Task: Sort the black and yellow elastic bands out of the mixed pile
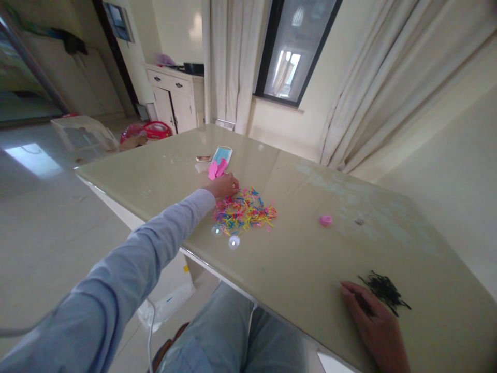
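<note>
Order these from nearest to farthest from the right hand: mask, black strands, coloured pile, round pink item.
1. Black strands, beside the right hand
2. Round pink item, farther forward
3. Coloured pile, by the left hand
4. Mask, beyond the left hand

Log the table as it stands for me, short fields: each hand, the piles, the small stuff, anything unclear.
Left hand: fingers curled at the far-left edge of the multicolored pile
Left hand point
Multicolored pile: small thin pieces, loosely heaped
Right hand: on the table, beside the black pile
Right hand point
Black pile: thin strands
Between piles: pink item
Beyond left hand: blue face mask
Unclear: whether either hand grips anything
</note>
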Demonstrator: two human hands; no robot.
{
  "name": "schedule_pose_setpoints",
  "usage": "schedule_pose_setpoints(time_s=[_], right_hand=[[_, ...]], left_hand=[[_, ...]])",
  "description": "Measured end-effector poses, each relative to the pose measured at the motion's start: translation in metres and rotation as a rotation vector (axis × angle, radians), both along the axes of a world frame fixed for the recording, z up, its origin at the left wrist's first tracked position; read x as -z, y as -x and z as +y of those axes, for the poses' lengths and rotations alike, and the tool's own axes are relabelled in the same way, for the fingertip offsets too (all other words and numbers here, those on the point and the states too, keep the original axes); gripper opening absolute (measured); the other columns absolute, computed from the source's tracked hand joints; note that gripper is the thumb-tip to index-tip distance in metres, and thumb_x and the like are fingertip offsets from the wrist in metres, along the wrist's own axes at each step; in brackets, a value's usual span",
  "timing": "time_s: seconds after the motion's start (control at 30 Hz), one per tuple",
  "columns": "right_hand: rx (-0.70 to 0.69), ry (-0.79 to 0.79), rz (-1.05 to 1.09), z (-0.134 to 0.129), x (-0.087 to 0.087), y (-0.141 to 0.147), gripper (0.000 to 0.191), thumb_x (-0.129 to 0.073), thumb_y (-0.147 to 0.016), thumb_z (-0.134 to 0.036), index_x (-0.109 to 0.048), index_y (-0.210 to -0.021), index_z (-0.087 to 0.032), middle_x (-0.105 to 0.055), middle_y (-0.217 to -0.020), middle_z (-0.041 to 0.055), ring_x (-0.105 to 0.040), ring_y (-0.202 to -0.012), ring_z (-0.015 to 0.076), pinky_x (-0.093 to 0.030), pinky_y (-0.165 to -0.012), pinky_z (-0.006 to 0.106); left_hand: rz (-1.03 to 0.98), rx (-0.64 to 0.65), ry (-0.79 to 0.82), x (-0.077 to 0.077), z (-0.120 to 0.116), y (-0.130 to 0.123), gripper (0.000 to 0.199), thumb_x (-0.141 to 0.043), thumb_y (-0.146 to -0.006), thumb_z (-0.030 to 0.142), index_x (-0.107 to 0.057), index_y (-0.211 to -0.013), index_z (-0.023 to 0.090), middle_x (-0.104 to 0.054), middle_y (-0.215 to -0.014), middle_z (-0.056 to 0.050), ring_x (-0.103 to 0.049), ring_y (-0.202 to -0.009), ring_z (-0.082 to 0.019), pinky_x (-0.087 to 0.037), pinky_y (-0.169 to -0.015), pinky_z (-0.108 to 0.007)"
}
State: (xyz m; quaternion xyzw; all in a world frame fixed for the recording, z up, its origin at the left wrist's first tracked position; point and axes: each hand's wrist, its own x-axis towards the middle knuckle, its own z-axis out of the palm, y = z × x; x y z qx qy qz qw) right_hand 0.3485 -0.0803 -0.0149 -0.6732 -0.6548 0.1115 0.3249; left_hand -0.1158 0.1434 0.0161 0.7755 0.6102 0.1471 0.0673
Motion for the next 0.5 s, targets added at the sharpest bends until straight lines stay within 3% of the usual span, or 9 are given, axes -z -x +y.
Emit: schedule_pose_setpoints(time_s=[0.23,0.5], right_hand=[[0.001,-0.022,-0.005,0.0002,-0.0035,0.0031,0.042,-0.06,-0.075,-0.06,-0.077,-0.084,-0.023,-0.078,-0.087,0.0074,-0.073,-0.073,0.0267,-0.06,-0.063,0.034],[0.015,0.009,-0.008,0.0011,-0.0014,0.0,0.043,-0.059,-0.075,-0.061,-0.077,-0.086,-0.023,-0.078,-0.089,0.0074,-0.074,-0.077,0.0274,-0.061,-0.069,0.035]], left_hand=[[-0.049,0.045,-0.033,0.0015,0.0057,0.0053,0.029,-0.058,-0.074,0.019,-0.079,-0.093,0.017,-0.069,-0.093,-0.009,-0.064,-0.094,-0.021,-0.05,-0.088,-0.029],[-0.092,0.075,-0.036,0.0037,0.0051,0.0075,0.028,-0.059,-0.076,0.026,-0.08,-0.091,0.015,-0.071,-0.094,-0.01,-0.065,-0.089,-0.022,-0.051,-0.086,-0.03]])
